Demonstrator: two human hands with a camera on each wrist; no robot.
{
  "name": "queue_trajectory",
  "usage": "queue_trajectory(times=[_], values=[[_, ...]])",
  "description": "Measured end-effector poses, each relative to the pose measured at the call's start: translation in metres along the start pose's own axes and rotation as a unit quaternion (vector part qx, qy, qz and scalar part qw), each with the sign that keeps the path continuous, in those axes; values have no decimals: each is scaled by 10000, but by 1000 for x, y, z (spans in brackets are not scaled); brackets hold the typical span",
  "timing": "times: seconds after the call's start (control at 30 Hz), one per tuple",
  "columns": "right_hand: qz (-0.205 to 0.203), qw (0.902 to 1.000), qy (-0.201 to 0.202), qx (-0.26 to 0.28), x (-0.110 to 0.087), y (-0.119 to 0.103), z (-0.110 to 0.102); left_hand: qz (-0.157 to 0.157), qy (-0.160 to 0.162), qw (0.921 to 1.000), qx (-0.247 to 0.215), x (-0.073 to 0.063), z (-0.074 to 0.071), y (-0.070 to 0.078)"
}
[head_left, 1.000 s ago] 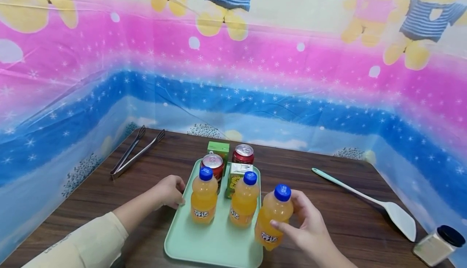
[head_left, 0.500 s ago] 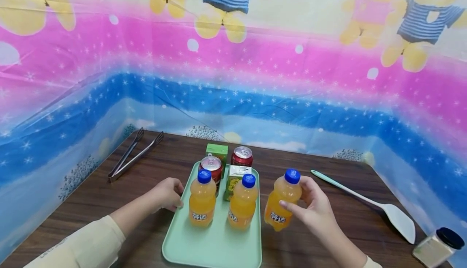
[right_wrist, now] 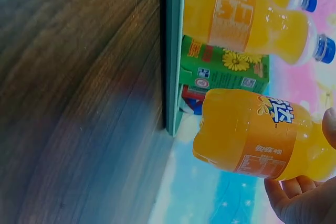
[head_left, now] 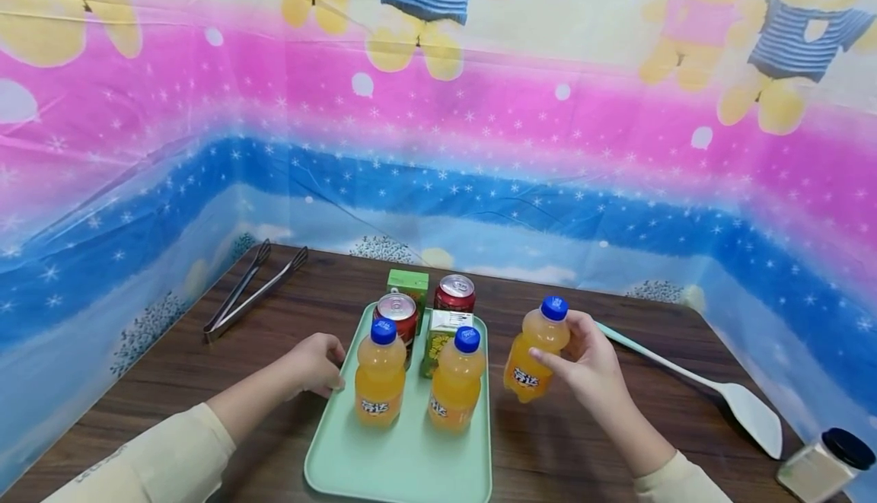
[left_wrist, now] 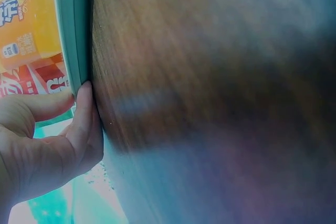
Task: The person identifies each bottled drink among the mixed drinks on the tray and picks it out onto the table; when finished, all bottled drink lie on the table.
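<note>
My right hand (head_left: 591, 358) grips an orange soda bottle (head_left: 526, 377) with a blue cap, slightly tilted, to the right of the tray. In the right wrist view the held bottle (right_wrist: 247, 129) has its base raised off the table. My left hand (head_left: 315, 366) pinches the left rim of a light green tray (head_left: 397, 465) between thumb and fingers. Two matching bottles, one on the left (head_left: 379, 381) and one on the right (head_left: 455, 385), stand upright on the tray. Behind them are a red can (head_left: 406, 324) and a drink carton with yellow flowers (head_left: 435, 343).
A green carton (head_left: 408, 281) and another red can (head_left: 454, 294) stand at the tray's far end. Metal tongs (head_left: 240, 309) lie at the back left of the wooden table (head_left: 274, 450). To the right are a white spatula (head_left: 747, 412) and a black-lidded jar (head_left: 818, 469).
My right hand has carried the bottle from the tray's right edge away to the right and farther back, over the table. The left hand stays on the tray rim.
</note>
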State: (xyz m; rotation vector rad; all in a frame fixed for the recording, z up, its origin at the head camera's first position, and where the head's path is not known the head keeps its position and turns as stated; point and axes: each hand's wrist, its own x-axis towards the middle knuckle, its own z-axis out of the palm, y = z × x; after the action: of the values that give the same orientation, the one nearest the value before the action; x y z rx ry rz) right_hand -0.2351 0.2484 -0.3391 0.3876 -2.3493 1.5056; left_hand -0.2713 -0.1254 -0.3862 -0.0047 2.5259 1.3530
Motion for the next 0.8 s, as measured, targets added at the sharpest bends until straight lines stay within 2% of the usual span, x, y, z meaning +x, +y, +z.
queue_trajectory(times=[0.27, 0.53, 0.8], values=[[260, 9995, 69, 181, 10, 9, 1, 124, 13, 9999, -35, -2, 1, 0], [685, 9970, 207, 292, 24, 20, 2, 152, 63, 9998, 60, -1, 1, -1], [654, 9959, 323, 536, 41, 31, 9, 23, 85, 9999, 112, -1, -1, 1]])
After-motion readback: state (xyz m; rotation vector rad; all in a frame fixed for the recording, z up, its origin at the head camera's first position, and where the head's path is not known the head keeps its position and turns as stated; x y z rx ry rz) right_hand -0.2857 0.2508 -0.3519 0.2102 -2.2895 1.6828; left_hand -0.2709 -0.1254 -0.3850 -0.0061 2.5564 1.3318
